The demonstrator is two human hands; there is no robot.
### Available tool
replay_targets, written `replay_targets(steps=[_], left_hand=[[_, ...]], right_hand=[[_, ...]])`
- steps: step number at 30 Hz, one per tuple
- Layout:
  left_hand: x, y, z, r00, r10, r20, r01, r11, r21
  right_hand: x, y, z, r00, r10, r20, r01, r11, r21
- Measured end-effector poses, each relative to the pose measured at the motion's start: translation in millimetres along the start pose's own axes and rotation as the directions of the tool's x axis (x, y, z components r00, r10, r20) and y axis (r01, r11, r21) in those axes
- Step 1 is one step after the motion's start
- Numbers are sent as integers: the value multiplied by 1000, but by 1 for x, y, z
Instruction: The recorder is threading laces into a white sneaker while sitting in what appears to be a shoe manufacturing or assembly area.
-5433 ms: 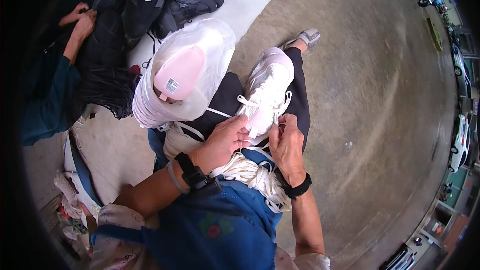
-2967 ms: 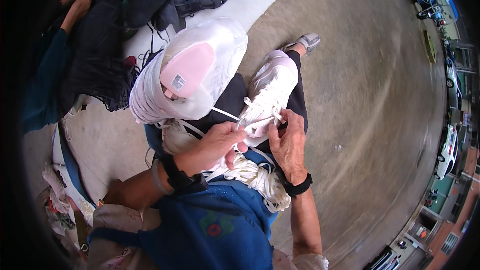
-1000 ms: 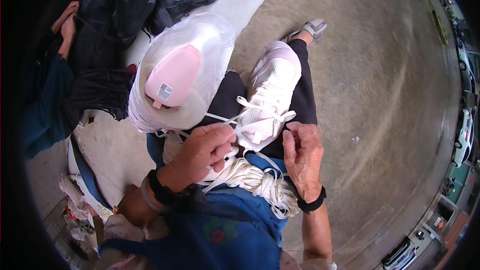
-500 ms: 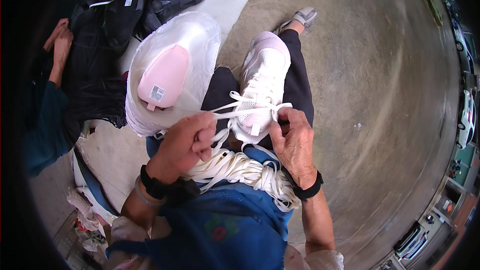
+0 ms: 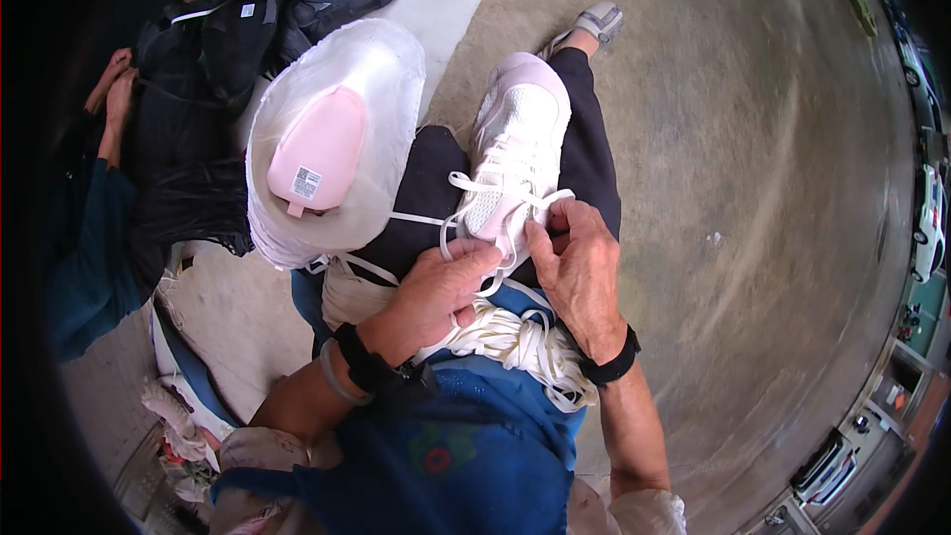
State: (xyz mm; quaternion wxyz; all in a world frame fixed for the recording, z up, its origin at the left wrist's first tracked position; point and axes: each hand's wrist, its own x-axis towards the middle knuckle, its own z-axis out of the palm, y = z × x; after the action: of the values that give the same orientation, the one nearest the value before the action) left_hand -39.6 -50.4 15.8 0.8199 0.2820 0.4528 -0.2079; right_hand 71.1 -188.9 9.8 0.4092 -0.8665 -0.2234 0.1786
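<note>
A white shoe [image 5: 523,144] with a pink toe and pink tongue rests across my dark-trousered leg, its toe pointing away from me. Close to the shoe's near right edge, my right hand [image 5: 580,267] pinches a white shoelace [image 5: 555,200] between thumb and fingers. My left hand [image 5: 436,292] is just below the tongue, thumb and fingertips closed on a loop of the lace. A tangled bundle of white laces [image 5: 495,342] lies in my lap over the blue apron [image 5: 446,436].
Left of the shoe stands a white bowl-like shell [image 5: 263,198] holding a pink tongue-shaped pad [image 5: 322,149] with a label. Black shoes [image 5: 243,30] and dark cords lie farther left, beside another person's hands [image 5: 114,94]. Concrete floor [image 5: 733,188] spreads to the right.
My left hand has moved right and nearer to me, from the stretched lace to below the tongue. The lace now hangs in a loop there. My right hand stays nearly in place.
</note>
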Motion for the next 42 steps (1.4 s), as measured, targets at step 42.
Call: replay_targets(steps=[42], left_hand=[[-73, 44, -36, 965, 253, 67, -261, 947, 188]], right_hand=[[46, 9, -40, 988, 38, 153, -55, 993, 107]])
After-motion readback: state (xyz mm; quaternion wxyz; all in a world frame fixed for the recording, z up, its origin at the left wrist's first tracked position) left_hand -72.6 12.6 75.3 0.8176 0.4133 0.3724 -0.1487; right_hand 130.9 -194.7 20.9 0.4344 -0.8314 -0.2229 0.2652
